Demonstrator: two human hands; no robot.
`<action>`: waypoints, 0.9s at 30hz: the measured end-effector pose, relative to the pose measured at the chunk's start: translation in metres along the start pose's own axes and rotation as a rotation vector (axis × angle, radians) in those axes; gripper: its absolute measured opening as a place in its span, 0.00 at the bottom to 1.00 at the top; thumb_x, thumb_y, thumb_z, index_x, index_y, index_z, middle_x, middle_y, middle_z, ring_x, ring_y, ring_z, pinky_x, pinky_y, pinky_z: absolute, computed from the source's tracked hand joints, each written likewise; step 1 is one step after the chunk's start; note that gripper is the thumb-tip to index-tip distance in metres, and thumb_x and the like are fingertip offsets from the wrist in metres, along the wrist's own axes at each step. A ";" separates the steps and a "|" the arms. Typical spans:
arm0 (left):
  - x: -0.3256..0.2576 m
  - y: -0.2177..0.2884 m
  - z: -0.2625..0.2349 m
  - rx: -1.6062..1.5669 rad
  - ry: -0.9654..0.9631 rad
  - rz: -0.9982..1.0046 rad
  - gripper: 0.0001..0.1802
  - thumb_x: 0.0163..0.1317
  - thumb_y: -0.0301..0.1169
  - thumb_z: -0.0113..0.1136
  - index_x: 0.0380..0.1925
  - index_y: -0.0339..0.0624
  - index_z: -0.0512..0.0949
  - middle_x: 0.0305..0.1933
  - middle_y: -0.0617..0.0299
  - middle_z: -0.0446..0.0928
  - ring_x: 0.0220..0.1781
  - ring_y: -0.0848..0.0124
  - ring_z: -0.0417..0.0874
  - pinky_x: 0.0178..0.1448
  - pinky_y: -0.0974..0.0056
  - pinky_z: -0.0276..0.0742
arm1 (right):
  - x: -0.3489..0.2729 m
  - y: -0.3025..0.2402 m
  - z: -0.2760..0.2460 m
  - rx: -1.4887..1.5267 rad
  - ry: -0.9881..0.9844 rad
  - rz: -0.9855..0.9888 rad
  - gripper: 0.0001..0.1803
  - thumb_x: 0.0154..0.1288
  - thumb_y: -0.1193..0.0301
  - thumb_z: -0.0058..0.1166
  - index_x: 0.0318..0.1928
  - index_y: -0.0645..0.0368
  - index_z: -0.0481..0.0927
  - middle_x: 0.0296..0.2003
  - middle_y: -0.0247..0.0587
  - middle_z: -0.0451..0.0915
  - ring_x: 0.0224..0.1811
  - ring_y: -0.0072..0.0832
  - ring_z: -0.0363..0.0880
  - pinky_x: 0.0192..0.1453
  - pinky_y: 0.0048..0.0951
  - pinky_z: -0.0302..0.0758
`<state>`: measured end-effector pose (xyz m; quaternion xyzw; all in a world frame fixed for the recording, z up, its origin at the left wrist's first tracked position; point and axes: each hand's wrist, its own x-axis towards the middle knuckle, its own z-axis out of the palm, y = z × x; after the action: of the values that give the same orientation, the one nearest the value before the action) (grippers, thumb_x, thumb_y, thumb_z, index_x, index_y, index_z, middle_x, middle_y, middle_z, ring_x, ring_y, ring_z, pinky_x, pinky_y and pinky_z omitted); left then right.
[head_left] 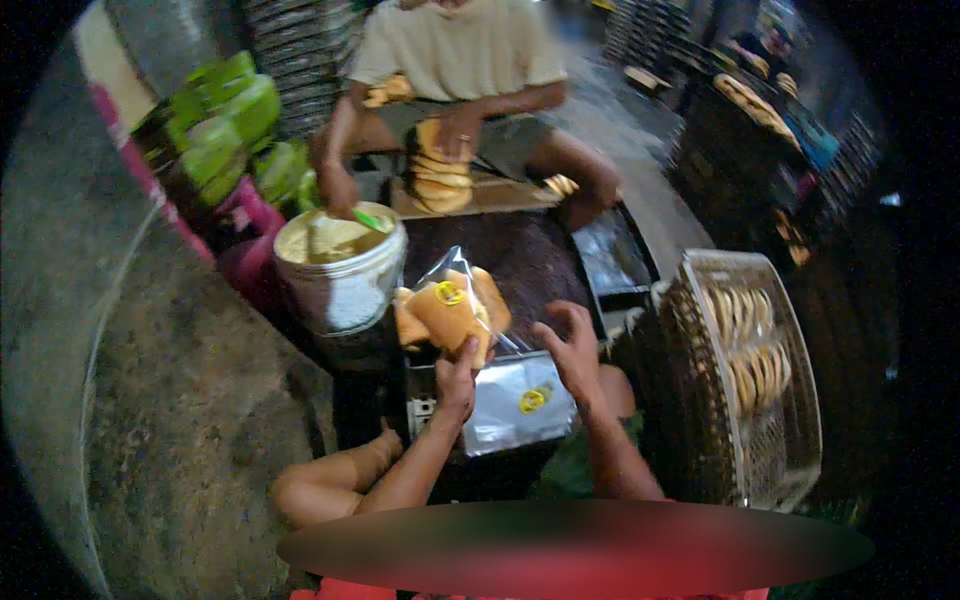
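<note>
My left hand grips the lower end of a golden bread bun inside a clear plastic bag with a yellow print. The bag's loose end points up and away from me. More bread shows just behind it; whether that rests on the tray is hard to tell. To the right, my right hand is raised with fingers apart, holding nothing. Below both hands lies a stack of clear plastic bags with yellow prints, near my lap.
Opposite, a person holds a green-handled tool over a white bucket of pale cream, other hand on stacked bread. A dark tray lies between us. At right stands a plastic crate of packed buns; green bundles sit far left.
</note>
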<state>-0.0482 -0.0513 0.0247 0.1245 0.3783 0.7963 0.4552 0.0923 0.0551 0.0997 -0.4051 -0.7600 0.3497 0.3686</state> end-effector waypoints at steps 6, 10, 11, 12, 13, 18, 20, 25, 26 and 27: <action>-0.005 -0.016 -0.010 1.173 -0.345 0.149 0.27 0.55 0.43 0.72 0.51 0.39 0.79 0.53 0.55 0.80 0.55 0.60 0.78 0.60 0.57 0.72 | 0.002 -0.025 -0.101 0.195 -0.252 0.253 0.28 0.53 0.60 0.71 0.48 0.65 0.77 0.41 0.42 0.80 0.42 0.28 0.77 0.48 0.30 0.75; 0.011 -0.025 -0.050 2.013 -0.290 0.244 0.27 0.41 0.39 0.78 0.44 0.46 0.82 0.46 0.52 0.79 0.53 0.52 0.77 0.55 0.45 0.68 | -0.047 -0.036 -0.259 0.054 0.143 0.108 0.36 0.51 0.63 0.71 0.58 0.64 0.70 0.50 0.44 0.78 0.50 0.28 0.77 0.55 0.30 0.74; 0.015 -0.027 -0.057 1.897 -0.271 0.268 0.23 0.42 0.35 0.78 0.40 0.46 0.82 0.44 0.54 0.80 0.52 0.53 0.77 0.54 0.46 0.67 | -0.063 -0.039 -0.302 -0.106 0.260 0.049 0.37 0.51 0.63 0.70 0.60 0.63 0.69 0.52 0.44 0.77 0.52 0.28 0.77 0.56 0.30 0.74; 0.016 -0.026 -0.063 1.902 -0.348 0.210 0.19 0.43 0.32 0.76 0.37 0.45 0.81 0.43 0.56 0.81 0.52 0.53 0.77 0.51 0.48 0.66 | -0.083 -0.040 -0.340 -0.143 0.332 0.113 0.38 0.49 0.63 0.70 0.59 0.63 0.70 0.52 0.44 0.78 0.52 0.29 0.78 0.56 0.30 0.75; 0.019 -0.026 -0.065 1.840 -0.350 0.284 0.15 0.46 0.29 0.72 0.36 0.45 0.81 0.40 0.55 0.82 0.50 0.53 0.78 0.49 0.49 0.65 | -0.107 -0.039 -0.373 -0.174 0.367 0.090 0.38 0.48 0.62 0.70 0.59 0.63 0.71 0.51 0.44 0.79 0.51 0.29 0.79 0.55 0.30 0.75; 0.012 -0.014 -0.052 1.897 -0.292 0.265 0.06 0.58 0.31 0.60 0.33 0.42 0.80 0.37 0.54 0.82 0.44 0.51 0.78 0.48 0.51 0.65 | -0.185 0.035 -0.428 -0.501 0.231 0.823 0.33 0.42 0.62 0.70 0.51 0.62 0.78 0.45 0.46 0.82 0.46 0.32 0.82 0.52 0.33 0.78; 0.009 -0.011 -0.046 1.935 -0.276 0.447 0.09 0.61 0.34 0.57 0.33 0.40 0.80 0.37 0.51 0.82 0.42 0.51 0.79 0.49 0.51 0.65 | -0.198 0.079 -0.419 -0.563 0.076 0.757 0.35 0.47 0.61 0.69 0.56 0.62 0.75 0.49 0.48 0.81 0.52 0.37 0.80 0.57 0.36 0.75; 0.017 -0.013 -0.052 1.721 -0.143 0.534 0.14 0.68 0.36 0.50 0.36 0.35 0.77 0.34 0.46 0.79 0.37 0.51 0.77 0.45 0.53 0.67 | -0.208 0.096 -0.393 -0.359 -0.015 0.717 0.34 0.66 0.55 0.57 0.63 0.65 0.69 0.57 0.54 0.76 0.60 0.41 0.74 0.64 0.37 0.69; 0.022 -0.014 -0.055 1.524 -0.083 0.420 0.14 0.69 0.36 0.49 0.38 0.35 0.76 0.33 0.46 0.78 0.36 0.53 0.76 0.43 0.53 0.68 | -0.206 0.083 -0.387 -0.385 -0.025 0.774 0.33 0.70 0.54 0.53 0.64 0.66 0.68 0.59 0.55 0.74 0.62 0.42 0.73 0.65 0.38 0.68; 0.026 -0.011 -0.059 1.337 0.011 0.275 0.14 0.70 0.35 0.48 0.39 0.34 0.76 0.32 0.46 0.78 0.35 0.54 0.76 0.41 0.54 0.69 | -0.198 0.069 -0.379 -0.642 0.013 0.758 0.32 0.70 0.54 0.53 0.64 0.65 0.68 0.59 0.55 0.74 0.61 0.41 0.73 0.65 0.38 0.68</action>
<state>-0.0878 -0.0561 -0.0271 0.4220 0.7719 0.4429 0.1731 0.5155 0.0001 0.1709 -0.7483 -0.6262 0.2049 0.0770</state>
